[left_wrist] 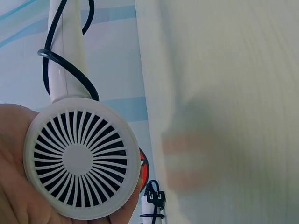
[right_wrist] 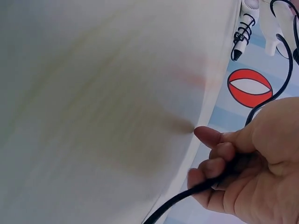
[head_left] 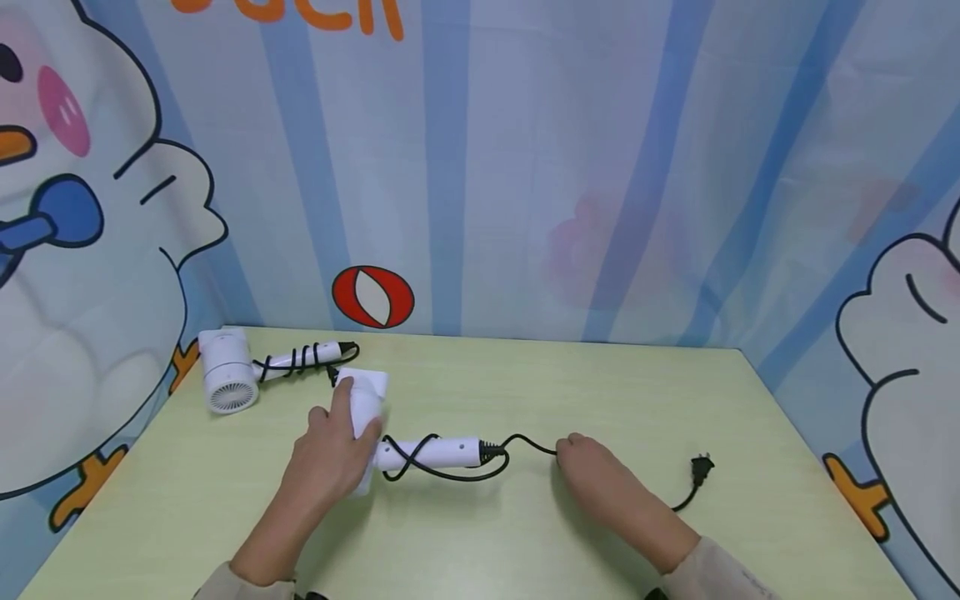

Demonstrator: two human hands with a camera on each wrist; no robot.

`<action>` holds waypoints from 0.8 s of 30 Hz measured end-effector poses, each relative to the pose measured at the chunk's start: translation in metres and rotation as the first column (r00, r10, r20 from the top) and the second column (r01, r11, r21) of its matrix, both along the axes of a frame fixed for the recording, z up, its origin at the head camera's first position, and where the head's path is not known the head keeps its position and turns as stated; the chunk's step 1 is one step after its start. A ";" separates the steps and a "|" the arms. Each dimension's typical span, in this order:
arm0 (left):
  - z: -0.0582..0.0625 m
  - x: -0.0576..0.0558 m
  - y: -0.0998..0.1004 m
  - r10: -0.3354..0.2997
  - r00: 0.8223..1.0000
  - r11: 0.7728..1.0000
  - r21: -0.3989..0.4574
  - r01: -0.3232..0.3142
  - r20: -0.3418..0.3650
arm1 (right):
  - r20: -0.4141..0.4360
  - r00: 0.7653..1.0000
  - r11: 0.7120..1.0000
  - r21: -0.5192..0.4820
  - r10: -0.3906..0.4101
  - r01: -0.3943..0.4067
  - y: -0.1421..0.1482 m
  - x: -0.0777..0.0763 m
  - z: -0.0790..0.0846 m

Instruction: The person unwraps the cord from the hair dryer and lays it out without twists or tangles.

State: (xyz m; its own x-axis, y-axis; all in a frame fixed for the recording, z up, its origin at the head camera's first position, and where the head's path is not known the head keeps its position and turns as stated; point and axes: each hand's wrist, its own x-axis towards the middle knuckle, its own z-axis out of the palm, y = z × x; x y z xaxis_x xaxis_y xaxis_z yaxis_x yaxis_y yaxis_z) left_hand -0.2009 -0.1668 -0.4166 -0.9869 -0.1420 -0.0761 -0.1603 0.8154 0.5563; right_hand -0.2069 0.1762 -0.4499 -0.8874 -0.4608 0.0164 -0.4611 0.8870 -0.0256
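Hair dryer (head_left: pixel 367 407), white, is held above or against the desk (head_left: pixel 562 392), left of its middle; from where I stand I cannot tell whether any part of it touches the surface. Both hands are busy with it. I see the left hand (head_left: pixel 330 457) wrapped round the dryer's body, fingers bent about it as far as its width allows, with the round slotted grille (left_wrist: pixel 77 158) showing beside the palm in the left wrist view. From the body, the handle (head_left: pixel 450 452) points across toward the person's right, a few loose turns of black cord (right_wrist: pixel 175 200) crossing over it. The right hand (head_left: pixel 588 475) is nearly closed, its fingers curled round a stretch of that cord, well apart from the handle. More cord shows beyond the right forearm and ends in a black two-pronged plug (head_left: pixel 702 468) near the right side of the desk. Toward the far left corner lies another white dryer (head_left: pixel 229 375), its handle bound with black cord. Behind the desk hangs a blue-striped backdrop (head_left: pixel 510 167) bearing a red-and-white ball (head_left: pixel 372 297).
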 end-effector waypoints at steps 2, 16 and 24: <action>0.000 0.000 0.000 0.000 1.000 1.000 0.001 0.000 0.003 | -0.012 1.000 1.000 -0.006 -0.005 0.005 0.001 -0.001 0.000; -0.002 0.002 0.000 -0.008 1.000 1.000 -0.006 0.008 -0.009 | -0.290 0.955 0.997 -0.066 -0.059 0.042 0.007 -0.014 -0.003; -0.002 0.004 0.001 -0.019 1.000 1.000 -0.002 0.019 -0.020 | -0.382 0.921 0.996 -0.069 -0.082 0.060 0.011 -0.022 0.002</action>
State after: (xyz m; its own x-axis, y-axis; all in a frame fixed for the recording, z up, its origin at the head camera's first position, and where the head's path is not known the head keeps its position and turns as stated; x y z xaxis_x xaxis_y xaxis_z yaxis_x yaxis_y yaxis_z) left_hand -0.1974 -0.1661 -0.4185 -0.9908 -0.1234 -0.0559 -0.1335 0.8194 0.5574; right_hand -0.2289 0.1876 -0.4476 -0.8380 -0.3858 0.3858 -0.3814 0.9199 0.0915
